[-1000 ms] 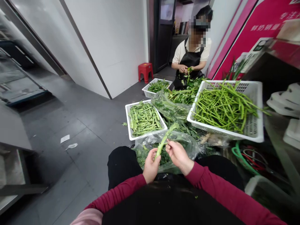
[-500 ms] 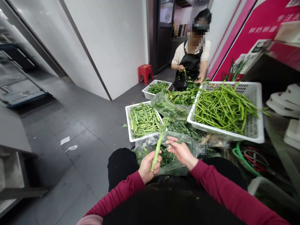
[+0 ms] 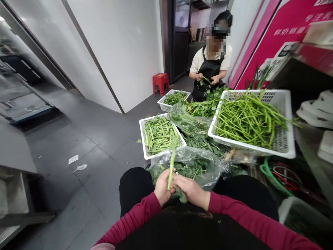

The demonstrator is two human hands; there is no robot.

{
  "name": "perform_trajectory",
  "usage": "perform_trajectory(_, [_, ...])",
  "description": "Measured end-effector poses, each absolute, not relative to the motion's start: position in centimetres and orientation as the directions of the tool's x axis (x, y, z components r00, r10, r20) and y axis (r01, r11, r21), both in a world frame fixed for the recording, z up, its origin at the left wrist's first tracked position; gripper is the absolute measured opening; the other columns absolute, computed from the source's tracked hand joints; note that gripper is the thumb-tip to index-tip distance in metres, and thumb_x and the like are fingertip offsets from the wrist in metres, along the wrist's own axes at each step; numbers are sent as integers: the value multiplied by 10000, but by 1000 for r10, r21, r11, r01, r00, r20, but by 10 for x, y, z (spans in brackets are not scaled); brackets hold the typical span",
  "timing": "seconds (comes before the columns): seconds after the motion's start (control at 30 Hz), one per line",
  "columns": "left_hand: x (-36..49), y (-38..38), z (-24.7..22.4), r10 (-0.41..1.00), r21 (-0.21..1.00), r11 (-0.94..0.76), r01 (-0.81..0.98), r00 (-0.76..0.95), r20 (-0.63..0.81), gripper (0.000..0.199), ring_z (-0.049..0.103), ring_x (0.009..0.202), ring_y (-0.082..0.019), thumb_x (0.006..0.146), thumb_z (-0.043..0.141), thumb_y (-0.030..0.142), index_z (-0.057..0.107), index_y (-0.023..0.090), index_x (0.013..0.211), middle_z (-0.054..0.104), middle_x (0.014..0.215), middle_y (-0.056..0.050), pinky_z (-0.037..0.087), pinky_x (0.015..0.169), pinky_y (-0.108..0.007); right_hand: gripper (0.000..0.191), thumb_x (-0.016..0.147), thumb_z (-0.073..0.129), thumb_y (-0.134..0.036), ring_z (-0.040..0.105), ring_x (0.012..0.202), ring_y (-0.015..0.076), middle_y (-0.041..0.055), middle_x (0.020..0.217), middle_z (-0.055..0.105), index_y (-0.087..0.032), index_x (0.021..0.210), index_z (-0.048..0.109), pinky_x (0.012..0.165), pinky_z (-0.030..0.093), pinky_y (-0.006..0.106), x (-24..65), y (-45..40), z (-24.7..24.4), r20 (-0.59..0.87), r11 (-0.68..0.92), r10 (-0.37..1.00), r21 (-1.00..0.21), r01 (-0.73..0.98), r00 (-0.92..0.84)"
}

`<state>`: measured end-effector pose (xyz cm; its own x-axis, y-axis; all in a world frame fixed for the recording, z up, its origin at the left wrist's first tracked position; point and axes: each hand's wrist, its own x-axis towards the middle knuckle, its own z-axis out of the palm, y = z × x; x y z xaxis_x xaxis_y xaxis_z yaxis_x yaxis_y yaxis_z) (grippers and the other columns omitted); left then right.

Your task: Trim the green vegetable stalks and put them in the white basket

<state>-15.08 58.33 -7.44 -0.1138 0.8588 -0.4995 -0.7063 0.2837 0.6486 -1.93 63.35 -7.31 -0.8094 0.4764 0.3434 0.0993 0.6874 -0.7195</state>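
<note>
My left hand (image 3: 163, 187) is closed round the lower part of a thick green vegetable stem (image 3: 172, 163), which stands nearly upright with a leafy tip. Against the stem's lower end, my right hand (image 3: 191, 189) is closed on a green leaf (image 3: 182, 196) that hangs below its fingers. Between my knees, under both hands, lies an open clear plastic bag (image 3: 212, 161) of dark leaves. Just beyond it, a white basket (image 3: 144, 147) holds many cut stems (image 3: 160, 135) of the same kind.
A large white basket (image 3: 287, 114) of long thin green stems stands at the right. Across from me a person (image 3: 210, 66) in a black apron handles greens. A smaller white basket (image 3: 162, 105) and a red stool (image 3: 160, 83) are farther back. A green basket (image 3: 265, 170) sits at lower right.
My right hand has come down and left to the stem's base and now grips a leaf. The stem in my left hand has shifted slightly left. The other person's hands have come closer together.
</note>
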Motion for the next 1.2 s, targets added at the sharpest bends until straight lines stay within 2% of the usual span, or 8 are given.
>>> perform_trajectory(0.17, [-170, 586, -75, 874, 563, 293, -773, -22, -485, 222, 282, 311, -15, 787, 482, 326, 481, 157, 931, 451, 593, 50, 184, 274, -145, 143, 764, 419, -85, 520, 477, 110, -14, 570, 545, -174, 838, 503, 483, 396, 209, -13, 678, -126, -294, 77, 824, -788, 611, -484])
perform_trajectory(0.33, [-176, 583, -80, 864, 491, 392, -778, 129, -486, 209, 263, 289, -15, 814, 425, 321, 486, 151, 918, 496, 618, 30, 161, 270, -156, 427, 652, 605, -107, 532, 454, 113, 23, 657, 606, -150, 1061, 491, 476, 389, 213, 14, 725, -143, -432, -56, 820, -715, 697, -376])
perform_trajectory(0.43, [-174, 582, -82, 837, 467, 481, -742, 230, -497, 243, 253, 278, -16, 819, 414, 348, 497, 150, 932, 529, 636, 16, 145, 266, -161, 345, 717, 574, -266, 491, 411, 76, 47, 802, 614, -161, 1039, 510, 413, 351, 205, 15, 726, -124, -401, -122, 830, -808, 577, -387])
perform_trajectory(0.57, [-171, 581, -80, 809, 465, 571, -677, 366, -461, 273, 243, 263, -8, 829, 400, 375, 506, 145, 931, 547, 629, 11, 126, 264, -154, 303, 775, 480, -437, 452, 415, 62, 2, 766, 581, -189, 947, 497, 355, 289, 179, -3, 711, -82, -219, -202, 853, -976, 86, -474])
perform_trajectory(0.7, [-167, 581, -79, 771, 458, 635, -622, 473, -426, 285, 241, 250, -10, 834, 396, 400, 510, 153, 921, 535, 593, 20, 115, 264, -156, 227, 777, 486, -417, 372, 370, 73, -71, 485, 440, -199, 768, 426, 371, 290, 187, -18, 706, -55, -83, -104, 934, -994, -44, -347])
perform_trajectory(0.8, [-165, 580, -78, 784, 471, 619, -628, 460, -417, 293, 233, 246, -6, 832, 401, 407, 514, 151, 917, 519, 574, 27, 103, 273, -155, 153, 778, 474, -346, 448, 460, 111, -40, 553, 464, -205, 755, 418, 443, 374, 235, -17, 704, -52, 89, 117, 976, -984, 136, -198])
perform_trajectory(0.97, [-162, 563, -68, 794, 498, 603, -623, 407, -452, 228, 247, 249, -17, 792, 480, 346, 537, 156, 904, 506, 555, 35, 106, 301, -166, 164, 730, 445, -166, 534, 874, 218, 95, 886, 565, -189, 870, 529, 766, 437, 350, 1, 685, -67, 594, 755, 654, -551, 355, -469])
perform_trajectory(1.2, [-151, 546, -75, 812, 544, 578, -609, 366, -454, 243, 293, 276, -58, 787, 466, 354, 552, 127, 777, 503, 488, -17, 144, 332, -190, 233, 732, 447, -221, 595, 792, 207, 88, 874, 614, -194, 927, 571, 722, 464, 315, 22, 688, -107, 683, 898, 439, -313, 310, -583])
